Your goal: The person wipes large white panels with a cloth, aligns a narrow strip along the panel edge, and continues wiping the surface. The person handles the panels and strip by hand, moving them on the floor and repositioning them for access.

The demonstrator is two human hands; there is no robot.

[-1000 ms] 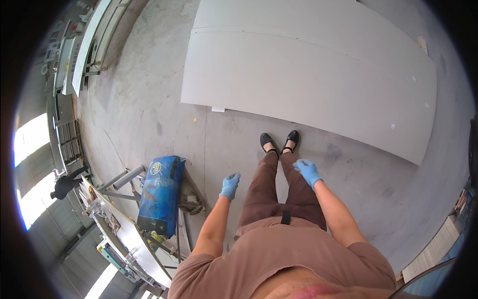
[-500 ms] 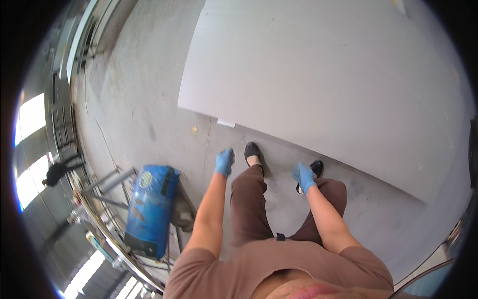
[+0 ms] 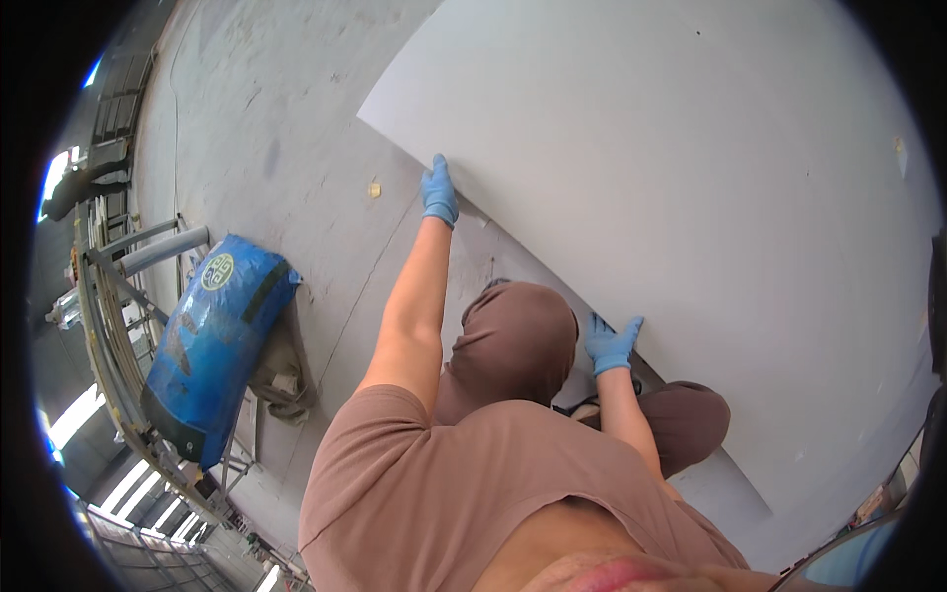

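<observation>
A large flat white sheet (image 3: 641,168) spreads over the floor in front of me and to the right. At its near edge, toward the left corner, my left hand (image 3: 439,192), in a blue glove, is closed on the rim. Farther right along that edge my right hand (image 3: 612,347), gloved the same way, grips it with the thumb over the top; its other fingers partly pass out of sight by the edge. A dark strip of shadow shows under the rim between my hands. My knees are deeply bent close to the sheet.
A blue bulging sack (image 3: 212,345) lies on a metal frame at my left, with a grey-brown cloth (image 3: 286,370) beside it. A small yellowish piece (image 3: 375,190) is on the concrete floor (image 3: 306,128). Metal racks (image 3: 118,109) line the far left.
I have gone from standing to crouching. Both hands have come to the sheet's near edge and taken hold of it; before, they hung in the air short of it.
</observation>
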